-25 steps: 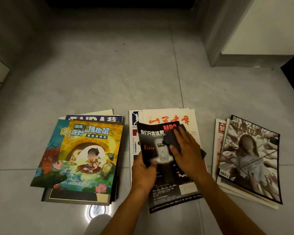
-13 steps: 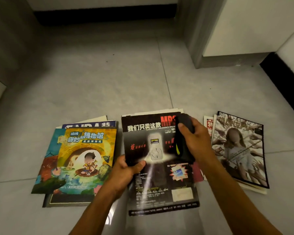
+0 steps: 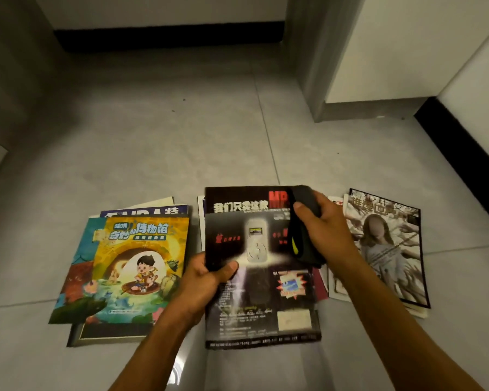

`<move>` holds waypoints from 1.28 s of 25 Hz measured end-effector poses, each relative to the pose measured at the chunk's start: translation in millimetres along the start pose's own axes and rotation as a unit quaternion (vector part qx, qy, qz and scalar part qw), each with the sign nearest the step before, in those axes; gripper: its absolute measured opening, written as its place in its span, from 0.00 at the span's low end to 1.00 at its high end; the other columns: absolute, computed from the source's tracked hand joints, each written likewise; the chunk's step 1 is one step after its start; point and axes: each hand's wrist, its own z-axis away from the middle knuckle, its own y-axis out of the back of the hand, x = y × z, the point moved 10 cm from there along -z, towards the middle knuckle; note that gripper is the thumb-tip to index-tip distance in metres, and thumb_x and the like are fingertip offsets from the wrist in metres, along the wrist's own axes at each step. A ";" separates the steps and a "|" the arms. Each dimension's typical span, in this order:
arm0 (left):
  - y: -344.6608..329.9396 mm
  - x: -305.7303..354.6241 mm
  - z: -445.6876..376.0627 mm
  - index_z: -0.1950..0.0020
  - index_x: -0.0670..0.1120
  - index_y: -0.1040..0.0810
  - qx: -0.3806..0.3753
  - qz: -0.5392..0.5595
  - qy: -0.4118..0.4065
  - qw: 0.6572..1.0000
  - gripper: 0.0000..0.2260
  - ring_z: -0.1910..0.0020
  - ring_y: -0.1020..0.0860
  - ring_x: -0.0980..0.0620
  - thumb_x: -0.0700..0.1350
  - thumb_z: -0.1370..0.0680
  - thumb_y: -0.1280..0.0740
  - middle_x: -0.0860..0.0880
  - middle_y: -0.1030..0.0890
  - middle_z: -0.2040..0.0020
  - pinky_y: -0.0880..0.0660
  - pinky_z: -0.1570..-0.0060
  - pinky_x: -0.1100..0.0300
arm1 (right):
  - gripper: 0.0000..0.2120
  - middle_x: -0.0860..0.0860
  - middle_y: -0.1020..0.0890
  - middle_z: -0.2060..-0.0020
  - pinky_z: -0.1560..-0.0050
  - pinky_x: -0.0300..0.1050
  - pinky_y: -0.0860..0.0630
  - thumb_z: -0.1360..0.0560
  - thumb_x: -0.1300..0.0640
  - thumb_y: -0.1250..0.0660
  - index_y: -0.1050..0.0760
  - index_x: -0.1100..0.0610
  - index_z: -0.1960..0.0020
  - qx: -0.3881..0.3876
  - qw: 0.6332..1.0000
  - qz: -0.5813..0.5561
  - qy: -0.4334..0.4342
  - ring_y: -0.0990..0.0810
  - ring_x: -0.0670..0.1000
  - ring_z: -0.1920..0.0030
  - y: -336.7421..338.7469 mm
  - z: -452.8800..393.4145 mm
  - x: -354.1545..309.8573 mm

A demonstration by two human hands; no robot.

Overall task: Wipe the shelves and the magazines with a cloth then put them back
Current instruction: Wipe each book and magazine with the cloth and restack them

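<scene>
Head view, grey tiled floor [image 3: 158, 142].

Centre of frame: black magazine [image 3: 261, 277] with a music-player advert on its cover, lower edge blurred. Left hand [image 3: 206, 280] grips its left edge, thumb on top, fingers hidden beneath. Right hand [image 3: 326, 230] curls round a dark cloth [image 3: 305, 230] with a yellow mark, at the magazine's upper right; whether cloth touches cover is unclear.

Beneath it: further magazines, mostly covered.

Left of frame: cartoon magazine [image 3: 137, 266] topping a stack, titles below cut off.

Right of frame: portrait-cover magazine [image 3: 390, 244] on another stack, partly behind the right forearm.
</scene>
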 end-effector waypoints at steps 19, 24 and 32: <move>20.4 -20.4 -19.4 0.50 0.46 0.23 0.153 0.290 0.040 0.944 0.08 0.53 0.19 0.45 0.35 0.25 0.33 0.43 0.18 0.47 0.23 0.48 0.48 | 0.15 0.49 0.15 0.54 0.55 0.48 0.19 0.29 0.50 0.29 0.22 0.49 0.43 -0.013 0.964 -0.221 -0.145 0.16 0.50 0.53 -40.5 71.3 37.3; -18.8 -32.7 -12.9 0.41 0.43 0.23 0.033 0.189 0.078 0.978 0.10 0.53 0.17 0.44 0.40 0.22 0.36 0.43 0.16 0.48 0.22 0.55 0.52 | 0.11 0.55 0.16 0.55 0.55 0.55 0.19 0.27 0.62 0.30 0.22 0.48 0.49 0.120 0.957 -0.205 -0.168 0.17 0.57 0.52 4.8 66.5 65.3; -23.6 -43.5 -5.4 0.45 0.46 0.21 0.018 0.089 0.094 0.991 0.08 0.55 0.17 0.40 0.45 0.19 0.38 0.43 0.15 0.54 0.19 0.55 0.51 | 0.19 0.59 0.18 0.46 0.51 0.59 0.24 0.30 0.58 0.26 0.22 0.61 0.41 0.261 0.744 0.498 0.361 0.23 0.65 0.47 81.1 82.9 -34.6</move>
